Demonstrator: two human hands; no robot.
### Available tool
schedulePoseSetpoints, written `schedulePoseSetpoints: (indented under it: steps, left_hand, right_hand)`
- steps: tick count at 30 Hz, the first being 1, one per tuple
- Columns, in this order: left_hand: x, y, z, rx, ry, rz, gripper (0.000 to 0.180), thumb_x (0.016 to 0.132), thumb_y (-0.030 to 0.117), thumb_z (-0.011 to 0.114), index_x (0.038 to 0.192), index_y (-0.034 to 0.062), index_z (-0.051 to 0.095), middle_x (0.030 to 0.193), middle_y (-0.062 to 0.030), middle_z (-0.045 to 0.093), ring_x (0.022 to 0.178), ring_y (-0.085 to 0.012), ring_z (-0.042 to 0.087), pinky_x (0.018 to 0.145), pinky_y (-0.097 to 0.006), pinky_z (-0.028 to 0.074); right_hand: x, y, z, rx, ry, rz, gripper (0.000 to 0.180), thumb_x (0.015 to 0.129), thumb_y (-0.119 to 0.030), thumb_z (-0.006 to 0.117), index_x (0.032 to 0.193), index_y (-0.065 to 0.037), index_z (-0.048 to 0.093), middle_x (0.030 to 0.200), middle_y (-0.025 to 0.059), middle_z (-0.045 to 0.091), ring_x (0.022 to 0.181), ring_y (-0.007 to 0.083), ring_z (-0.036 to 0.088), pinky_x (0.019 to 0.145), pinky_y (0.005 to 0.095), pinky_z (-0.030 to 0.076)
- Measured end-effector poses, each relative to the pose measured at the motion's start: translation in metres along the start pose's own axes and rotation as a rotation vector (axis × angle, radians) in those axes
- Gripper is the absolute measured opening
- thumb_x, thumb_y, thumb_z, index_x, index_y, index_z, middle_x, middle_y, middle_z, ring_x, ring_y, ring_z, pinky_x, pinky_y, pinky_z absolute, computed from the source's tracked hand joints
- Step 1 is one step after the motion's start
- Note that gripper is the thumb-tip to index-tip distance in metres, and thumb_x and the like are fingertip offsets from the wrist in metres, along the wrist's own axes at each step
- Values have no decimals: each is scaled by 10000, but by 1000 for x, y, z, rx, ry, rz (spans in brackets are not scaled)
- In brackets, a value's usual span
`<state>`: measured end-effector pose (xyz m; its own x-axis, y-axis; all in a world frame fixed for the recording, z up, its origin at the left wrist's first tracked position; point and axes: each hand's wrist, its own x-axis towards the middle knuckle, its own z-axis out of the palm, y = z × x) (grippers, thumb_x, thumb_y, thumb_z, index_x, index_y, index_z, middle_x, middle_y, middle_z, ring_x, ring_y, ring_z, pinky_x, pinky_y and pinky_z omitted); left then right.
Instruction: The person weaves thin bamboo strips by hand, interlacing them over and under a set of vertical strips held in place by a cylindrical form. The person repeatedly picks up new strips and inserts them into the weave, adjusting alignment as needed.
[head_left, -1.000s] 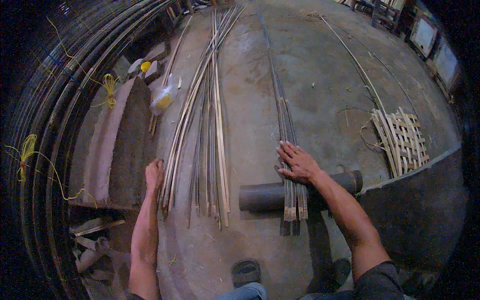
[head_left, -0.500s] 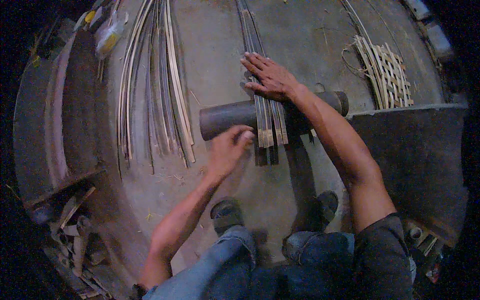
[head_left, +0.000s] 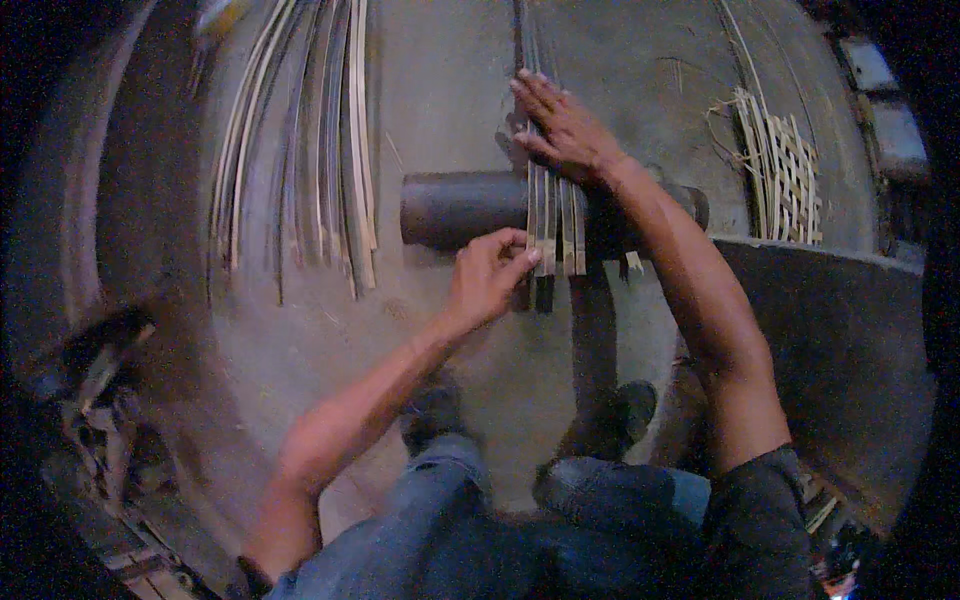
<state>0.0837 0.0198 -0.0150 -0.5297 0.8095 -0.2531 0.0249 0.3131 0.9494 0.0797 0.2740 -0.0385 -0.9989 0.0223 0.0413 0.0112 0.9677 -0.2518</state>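
Observation:
Several thin, split bamboo strips [head_left: 556,225] lie side by side across a dark cylinder [head_left: 460,210], their near ends sticking out on my side of it. My right hand [head_left: 568,135] rests flat over the strips just beyond the cylinder, fingers stretched out. With thumb and fingertips, my left hand [head_left: 490,272] pinches the near end of the leftmost strip, in front of the cylinder. The far ends of the strips run out of the picture at the top.
More loose bamboo strips [head_left: 328,160] lie on the concrete floor to the left. A partly woven bamboo piece [head_left: 785,175] is at the far right, beyond a dark curved panel [head_left: 830,320]. Scraps of wood [head_left: 110,410] sit at the lower left. My feet stand behind the cylinder.
My left hand has moved from beside the strips to the left strip's end and closed on it. My right hand still lies over the strips. The whole view has shifted slightly.

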Motion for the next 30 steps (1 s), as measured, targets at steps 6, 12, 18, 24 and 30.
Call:
schedulePoseSetpoints:
  steps: [6, 12, 18, 24, 30]
  left_hand:
    - [-7, -9, 1, -112, -15, 42, 291, 900, 231, 620, 1067, -8, 633, 921, -147, 696, 811, -227, 673, 772, -356, 526]
    - [-10, -5, -1, -100, -38, 6, 304, 908, 266, 615, 1068, 8, 629, 926, -144, 696, 817, -243, 677, 759, -367, 523]
    - [-14, -9, -8, -103, -130, -8, 326, 906, 336, 625, 1041, 40, 649, 936, -99, 684, 872, -182, 642, 799, -336, 510]
    - [-16, 27, -68, -849, -222, -583, 316, 934, 319, 568, 1138, 79, 581, 895, -14, 621, 833, -158, 601, 769, -301, 501]
    - [4, 78, -86, -641, 287, -144, 328, 991, 372, 421, 985, 76, 563, 701, 71, 348, 568, -20, 297, 484, -191, 236]
  right_hand:
    - [-4, -9, -7, 15, 74, -22, 686, 963, -462, 425, 1514, -126, 193, 1568, 139, 181, 1433, 344, 199, 1167, 419, 205]
    - [-2, -6, -11, -18, 72, -74, 736, 938, -505, 458, 1498, -95, 215, 1557, 176, 192, 1418, 386, 218, 1159, 443, 226]
    - [-8, -4, -19, 143, 97, -9, 809, 899, -535, 505, 1498, -77, 212, 1552, 186, 203, 1421, 372, 223, 1167, 436, 203]
    - [-2, -16, -12, 19, 15, -9, 807, 907, -536, 477, 1486, -34, 227, 1544, 204, 213, 1426, 361, 215, 1165, 425, 209]
    - [-7, -7, -14, -14, -16, 34, 784, 916, -520, 470, 1487, -43, 224, 1541, 213, 215, 1417, 366, 241, 1157, 435, 228]
